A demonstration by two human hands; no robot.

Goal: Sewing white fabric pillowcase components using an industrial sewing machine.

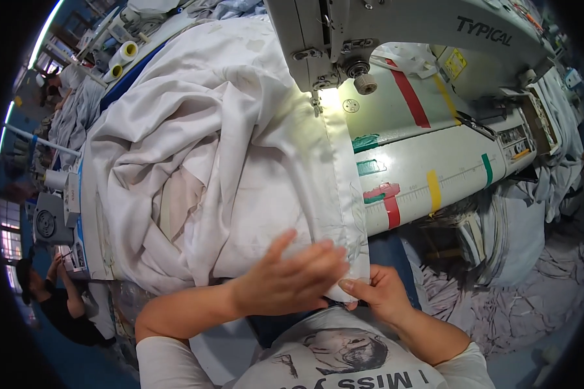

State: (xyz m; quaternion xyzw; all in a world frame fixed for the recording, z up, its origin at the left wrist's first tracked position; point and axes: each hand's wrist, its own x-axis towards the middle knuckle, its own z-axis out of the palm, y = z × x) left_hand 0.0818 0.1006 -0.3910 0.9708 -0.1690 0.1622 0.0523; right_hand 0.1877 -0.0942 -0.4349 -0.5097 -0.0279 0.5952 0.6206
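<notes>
A large white fabric (266,188) lies in loose folds over the sewing table, its straight folded edge running down from the presser foot (317,104) of the sewing machine (396,32). At the near corner of that edge my right hand (383,295) is closed, with the thumb on top of the fabric. My left hand (295,269) is just left of it, over the lower part of the fabric, slightly blurred. Its fingers are stretched out and its thumb stands apart. Whether its palm touches the fabric I cannot tell. The machine's lamp lights the edge by the needle.
Colored tape strips (433,192) mark the machine bed to the right. Scissors (477,125) lie near a small parts tray (516,139). Thread cones (124,53) stand at the far left. Piled fabric (499,285) hangs at the right. Another person (65,305) works at the left.
</notes>
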